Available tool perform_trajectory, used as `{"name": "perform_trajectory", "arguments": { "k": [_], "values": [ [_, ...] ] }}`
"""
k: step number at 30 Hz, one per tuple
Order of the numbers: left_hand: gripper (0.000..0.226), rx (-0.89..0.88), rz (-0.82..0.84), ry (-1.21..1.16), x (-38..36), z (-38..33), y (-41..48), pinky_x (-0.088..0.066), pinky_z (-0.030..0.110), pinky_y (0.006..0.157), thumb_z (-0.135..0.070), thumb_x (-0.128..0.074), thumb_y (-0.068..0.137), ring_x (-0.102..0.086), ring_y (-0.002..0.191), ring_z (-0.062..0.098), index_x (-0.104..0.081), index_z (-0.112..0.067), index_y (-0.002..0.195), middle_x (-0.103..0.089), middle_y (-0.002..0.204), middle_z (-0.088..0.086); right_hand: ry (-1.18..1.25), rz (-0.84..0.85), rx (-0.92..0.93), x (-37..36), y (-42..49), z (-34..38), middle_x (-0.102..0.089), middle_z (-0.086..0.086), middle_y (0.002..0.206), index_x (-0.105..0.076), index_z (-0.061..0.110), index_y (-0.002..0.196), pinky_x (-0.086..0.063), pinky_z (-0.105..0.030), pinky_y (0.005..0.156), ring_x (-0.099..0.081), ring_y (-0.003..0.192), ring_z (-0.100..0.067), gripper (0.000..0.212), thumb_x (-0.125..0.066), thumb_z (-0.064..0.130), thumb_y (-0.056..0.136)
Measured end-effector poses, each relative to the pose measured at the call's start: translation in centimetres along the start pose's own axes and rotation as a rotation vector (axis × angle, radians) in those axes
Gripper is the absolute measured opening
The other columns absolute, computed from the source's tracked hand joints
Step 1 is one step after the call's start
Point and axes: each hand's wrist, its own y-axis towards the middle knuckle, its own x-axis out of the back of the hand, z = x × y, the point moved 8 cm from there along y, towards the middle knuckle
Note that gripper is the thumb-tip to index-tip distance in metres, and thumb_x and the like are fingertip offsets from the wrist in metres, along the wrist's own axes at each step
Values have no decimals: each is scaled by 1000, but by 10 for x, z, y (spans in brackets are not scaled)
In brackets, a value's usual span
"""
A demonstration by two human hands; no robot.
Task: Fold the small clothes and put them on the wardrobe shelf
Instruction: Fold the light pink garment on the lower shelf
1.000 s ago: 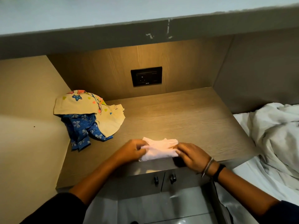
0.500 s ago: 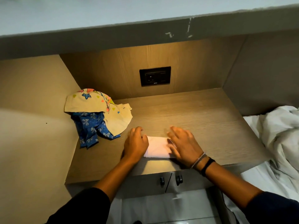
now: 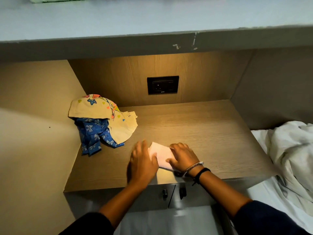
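A small pale pink garment, folded into a compact rectangle, lies near the front of the wooden counter. My left hand rests flat along its left edge, fingers together. My right hand curls over its right side, fingers pressing the cloth, thumb on the near edge. At the back left lies a loose pile: a cream printed garment draped over a blue garment with white bows.
A grey shelf overhangs the counter, with a bit of green fabric at its far edge. A black wall socket sits in the back panel. Two cabinet knobs are below the counter. Rumpled white bedding lies to the right.
Both hands pressed flat on the pink garment, then shifted: the folded piece now sits turned at an angle, and my right hand has curled over its right side. The pile has not moved.
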Motion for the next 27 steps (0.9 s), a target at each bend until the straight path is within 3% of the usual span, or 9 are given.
{"name": "perform_trajectory", "arguments": {
  "k": [3, 5, 7, 9, 11, 15, 17, 21, 27],
  "values": [
    [55, 506, 203, -534, -25, 15, -29, -53, 45, 90, -37, -61, 85, -58, 107, 30, -42, -18, 133, -55, 130, 9, 187, 65, -219, -10, -1, -9, -65, -7, 111, -53, 18, 115, -51, -35, 76, -61, 96, -27, 52, -72, 43, 74],
    [35, 660, 317, -881, -38, 2, -30, -56, 37, 78, -21, -57, 85, -62, 89, 28, -54, -7, 118, -66, 108, 13, 259, 94, -285, -15, -2, -11, -69, -6, 99, -58, 18, 97, -50, -31, 64, -62, 84, -24, 39, -75, 42, 70],
    [25, 737, 376, -988, -39, -7, -27, -48, 29, 58, -12, -54, 88, -59, 73, 28, -60, 1, 108, -66, 91, 19, 305, 81, -304, -17, -4, -12, -70, -6, 91, -57, 21, 82, -42, -27, 53, -61, 77, -22, 29, -78, 37, 69],
    [25, 738, 412, -943, -35, -13, -25, -41, 26, 50, -14, -56, 90, -55, 62, 24, -62, 2, 107, -63, 85, 18, 410, 46, -326, -17, -8, -14, -70, -4, 86, -58, 23, 77, -41, -25, 52, -62, 76, -21, 23, -79, 31, 70],
    [28, 681, 446, -886, -33, -21, -24, -38, 25, 49, -20, -59, 91, -51, 59, 21, -62, 0, 110, -61, 85, 16, 638, 9, -371, -18, -16, -20, -72, -4, 86, -66, 18, 80, -52, -30, 63, -66, 79, -22, 17, -79, 23, 71],
    [14, 508, 466, -1007, -34, -60, -20, -50, 32, 67, -27, -61, 92, -64, 85, 24, -61, -16, 101, -68, 101, 8, 1016, -86, -385, 4, -35, -39, -73, -3, 81, -71, 14, 83, -54, -29, 63, -66, 77, -22, 9, -77, 12, 76],
    [6, 429, 459, -1116, -36, -93, -17, -56, 38, 75, -22, -63, 92, -67, 92, 25, -62, -19, 97, -70, 103, 7, 1128, -135, -376, 24, -48, -57, -74, -4, 88, -70, 13, 93, -56, -30, 67, -68, 83, -24, 18, -77, 11, 77],
    [25, 340, 575, -1271, -51, -160, -17, -51, 52, 96, -18, -63, 91, -66, 105, 32, -59, -6, 113, -69, 115, 13, 1210, -188, -400, 71, -68, -111, -72, -7, 98, -61, 14, 105, -58, -38, 71, -68, 87, -25, 36, -80, 20, 75],
    [26, 286, 636, -1285, -97, -240, -21, -53, 52, 92, -13, -63, 92, -64, 109, 34, -53, -5, 114, -65, 121, 18, 1065, -321, -458, 111, -80, -204, -72, -18, 100, -65, 8, 98, -51, -30, 63, -64, 76, -24, 21, -75, 15, 81]
  ]
}}
